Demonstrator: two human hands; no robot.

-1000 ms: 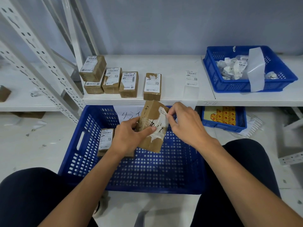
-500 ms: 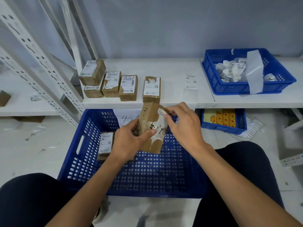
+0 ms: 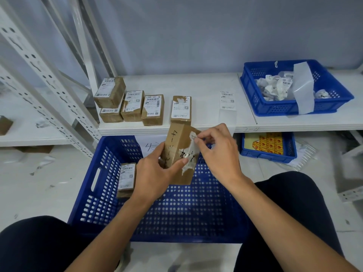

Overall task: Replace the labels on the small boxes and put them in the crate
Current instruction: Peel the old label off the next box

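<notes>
Torn label [image 3: 191, 152] peeled further off cardboard box [image 3: 174, 142].

The crate [image 3: 98, 195] stands before the shelf [image 3: 202, 85], one box [image 3: 126, 177] in its left part, the held box [image 3: 176, 152] above it between left hand [image 3: 153, 177] and right hand [image 3: 220, 156]. On the shelf, left to right: four boxes [image 3: 133, 106] (one stacked atop another), a fifth box [image 3: 181, 108], a loose label [image 3: 227, 100], a basket [image 3: 253, 99].

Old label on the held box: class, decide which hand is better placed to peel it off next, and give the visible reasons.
Right. The right hand pinches a lifted corner of the old label, while the left hand grips the box, steadying it over the crate.
</notes>
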